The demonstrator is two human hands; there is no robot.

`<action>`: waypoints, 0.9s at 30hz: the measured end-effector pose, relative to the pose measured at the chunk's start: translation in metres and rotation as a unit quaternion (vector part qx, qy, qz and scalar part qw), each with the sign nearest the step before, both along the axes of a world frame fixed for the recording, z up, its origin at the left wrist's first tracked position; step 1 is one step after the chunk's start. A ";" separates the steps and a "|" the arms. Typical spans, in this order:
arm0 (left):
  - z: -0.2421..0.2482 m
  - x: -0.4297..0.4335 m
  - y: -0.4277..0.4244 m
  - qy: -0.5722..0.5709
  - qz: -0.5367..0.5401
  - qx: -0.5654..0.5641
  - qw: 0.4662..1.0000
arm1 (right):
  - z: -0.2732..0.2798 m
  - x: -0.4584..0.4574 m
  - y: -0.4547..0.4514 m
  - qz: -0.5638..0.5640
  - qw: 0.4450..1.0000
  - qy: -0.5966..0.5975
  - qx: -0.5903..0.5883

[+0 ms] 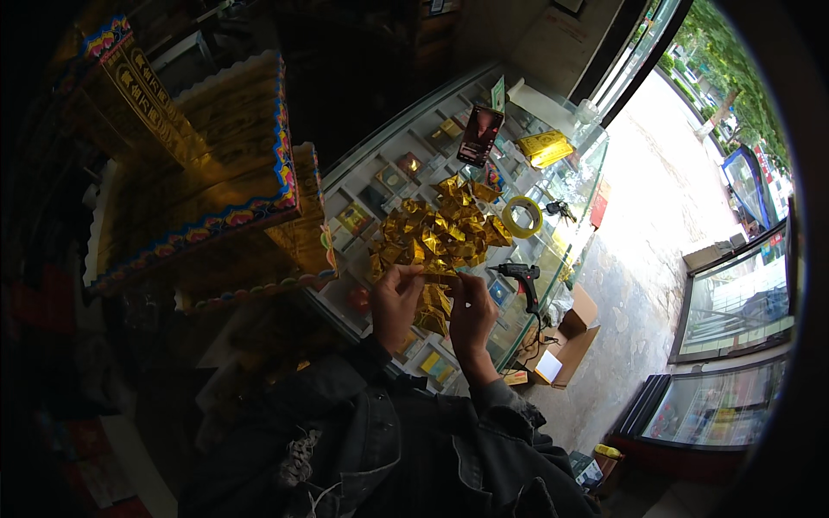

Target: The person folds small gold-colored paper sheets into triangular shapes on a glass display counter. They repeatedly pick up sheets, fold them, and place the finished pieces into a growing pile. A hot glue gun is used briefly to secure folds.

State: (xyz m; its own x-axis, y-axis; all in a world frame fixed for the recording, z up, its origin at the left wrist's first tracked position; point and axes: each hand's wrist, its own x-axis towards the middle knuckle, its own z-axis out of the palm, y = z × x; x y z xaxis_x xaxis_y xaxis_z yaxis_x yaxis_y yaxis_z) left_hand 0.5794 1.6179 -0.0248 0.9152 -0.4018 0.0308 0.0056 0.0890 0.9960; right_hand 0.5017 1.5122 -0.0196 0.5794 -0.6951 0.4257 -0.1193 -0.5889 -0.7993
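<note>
Between my two hands is a small piece of folded gold foil paper point(440, 279), gripped at both ends. My left hand point(396, 304) pinches its left end with thumb and forefinger. At the other end, the fingers of my right hand point(473, 307) close on it. Just beyond lies a heap of folded gold paper ingots point(443, 226) on the glass display counter point(337, 288). A few more gold pieces point(432, 317) show between my wrists. Right of my right hand rests a black glue gun point(521, 277), its cord trailing over the counter's edge.
A roll of clear tape point(522, 217) and keys point(561, 210) lie beyond the glue gun. Farther back are a propped phone point(480, 136) and a gold paper packet point(544, 148). Large gold paper structures point(214, 194) with colourful edging stand left. An open cardboard box point(576, 343) sits right, below the counter.
</note>
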 end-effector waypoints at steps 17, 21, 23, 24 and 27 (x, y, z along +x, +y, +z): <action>-0.003 -0.009 -0.001 -0.223 -0.056 0.147 0.962 | 0.010 0.007 -0.005 0.041 0.991 0.081 -0.095; 0.000 0.002 0.001 -0.231 -0.050 0.174 0.956 | 0.009 0.004 0.001 0.069 0.988 0.074 -0.115; -0.001 0.006 0.000 -0.241 -0.049 0.163 0.956 | 0.009 0.002 0.002 0.081 0.987 0.077 -0.114; -0.002 0.007 -0.001 -0.249 -0.051 0.151 0.955 | 0.009 0.001 0.002 0.083 0.987 0.080 -0.113; -0.005 0.009 -0.003 -0.238 -0.063 0.111 0.963 | 0.008 0.004 -0.002 0.094 0.987 0.092 -0.089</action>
State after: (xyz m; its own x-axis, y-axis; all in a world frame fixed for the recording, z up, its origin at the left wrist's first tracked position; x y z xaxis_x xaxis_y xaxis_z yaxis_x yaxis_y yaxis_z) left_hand 0.5888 1.6148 -0.0300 0.7617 -0.5542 0.3357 -0.4600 -0.0977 0.8825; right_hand 0.5056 1.5098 -0.0112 0.7698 -0.4914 0.4074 -0.1281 -0.7441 -0.6557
